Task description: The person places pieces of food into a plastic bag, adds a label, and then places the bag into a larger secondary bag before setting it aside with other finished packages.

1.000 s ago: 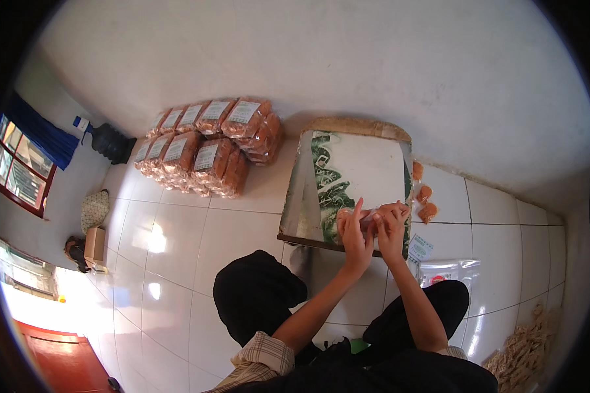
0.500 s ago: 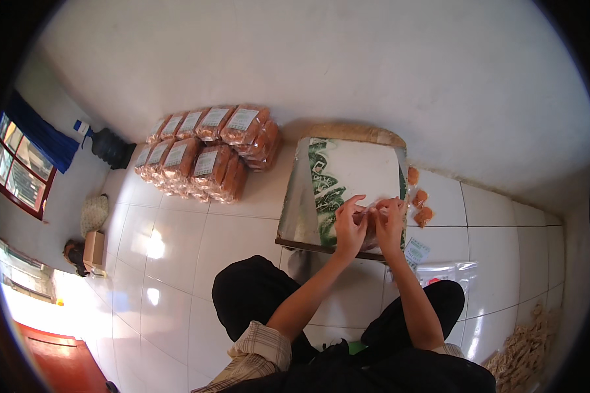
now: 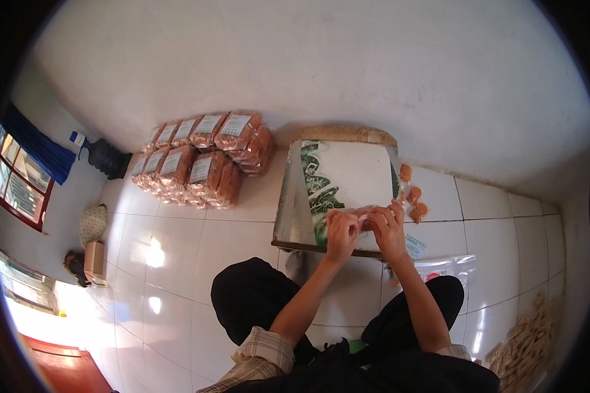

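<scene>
We are looking down at a person sitting cross-legged on a white tiled floor (image 3: pixel 177 262), working at a low tabletop (image 3: pixel 347 190) covered with a white and green patterned sheet. Both hands are meeting at its near edge: the left hand (image 3: pixel 341 230) and the right hand (image 3: pixel 388 228) are pinching a small clear plastic bag (image 3: pixel 364 216) between them, fingers curled closed on it, though we cannot tell what is inside. We are counting three loose orange snack pieces (image 3: pixel 413 194) lying just beside the tabletop's right edge. Against the wall to the left, roughly a dozen filled packs (image 3: pixel 200 157) of the orange snacks are sitting stacked in rows; the exact number is hard to tell. One flat clear bag (image 3: pixel 449 267) is lying near the right knee. We are judging that the thin bag could slip or tear under the pinch, and that the loose pieces could get knocked further across the floor by an elbow.
</scene>
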Demonstrator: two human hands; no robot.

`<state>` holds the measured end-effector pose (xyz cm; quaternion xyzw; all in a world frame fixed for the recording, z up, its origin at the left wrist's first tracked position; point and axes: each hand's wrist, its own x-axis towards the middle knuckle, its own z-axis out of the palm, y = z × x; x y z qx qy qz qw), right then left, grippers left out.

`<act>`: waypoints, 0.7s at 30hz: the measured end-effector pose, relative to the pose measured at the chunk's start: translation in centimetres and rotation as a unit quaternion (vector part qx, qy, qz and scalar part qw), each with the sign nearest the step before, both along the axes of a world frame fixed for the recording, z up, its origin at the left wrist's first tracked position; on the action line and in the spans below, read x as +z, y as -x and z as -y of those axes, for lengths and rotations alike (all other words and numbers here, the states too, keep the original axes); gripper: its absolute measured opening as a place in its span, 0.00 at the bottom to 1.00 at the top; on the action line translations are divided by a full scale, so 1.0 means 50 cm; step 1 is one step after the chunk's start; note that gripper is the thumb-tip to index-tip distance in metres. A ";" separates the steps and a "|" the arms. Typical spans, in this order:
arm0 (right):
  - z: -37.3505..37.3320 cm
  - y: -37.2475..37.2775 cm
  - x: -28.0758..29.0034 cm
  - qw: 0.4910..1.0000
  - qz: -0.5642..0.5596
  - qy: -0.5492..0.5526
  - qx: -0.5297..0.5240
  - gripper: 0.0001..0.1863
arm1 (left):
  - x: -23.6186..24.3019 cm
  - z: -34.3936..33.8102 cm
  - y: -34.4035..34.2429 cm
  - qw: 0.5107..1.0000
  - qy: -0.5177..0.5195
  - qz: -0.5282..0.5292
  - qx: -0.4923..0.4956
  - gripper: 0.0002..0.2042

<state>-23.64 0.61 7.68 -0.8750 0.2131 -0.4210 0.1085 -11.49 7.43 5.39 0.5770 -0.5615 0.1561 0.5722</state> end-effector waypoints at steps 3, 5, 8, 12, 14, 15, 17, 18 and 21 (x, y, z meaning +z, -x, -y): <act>-0.018 0.011 -0.004 0.999 0.003 0.030 -0.012 0.13 | -0.001 -0.019 0.014 1.000 0.001 0.001 0.003 0.13; -0.027 0.012 -0.003 1.000 0.002 0.026 -0.013 0.13 | 0.001 -0.027 0.018 1.000 0.002 -0.006 0.009 0.12; -0.034 0.010 -0.003 0.999 0.013 -0.023 -0.026 0.13 | 0.019 -0.033 0.033 0.999 -0.012 -0.049 0.016 0.12; -0.028 0.006 -0.013 0.997 0.022 -0.052 -0.058 0.11 | 0.062 -0.036 0.036 0.992 -0.089 -0.083 0.041 0.16; -0.030 -0.002 -0.011 0.996 0.026 -0.048 -0.067 0.11 | 0.061 -0.049 0.017 0.988 -0.132 -0.051 0.055 0.18; -0.029 -0.006 -0.012 0.996 0.029 -0.046 -0.075 0.11 | 0.047 -0.052 0.003 0.987 -0.152 -0.030 0.050 0.18; -0.028 -0.014 -0.009 0.995 0.030 -0.045 -0.085 0.11 | 0.038 -0.053 -0.010 0.985 -0.165 -0.007 0.050 0.18; -0.028 -0.020 -0.006 0.995 0.028 -0.047 -0.089 0.10 | 0.034 -0.051 -0.015 0.986 -0.158 -0.002 0.053 0.18; -0.028 -0.025 -0.007 0.994 0.017 -0.048 -0.098 0.10 | 0.022 -0.048 -0.016 0.985 -0.160 0.006 0.064 0.15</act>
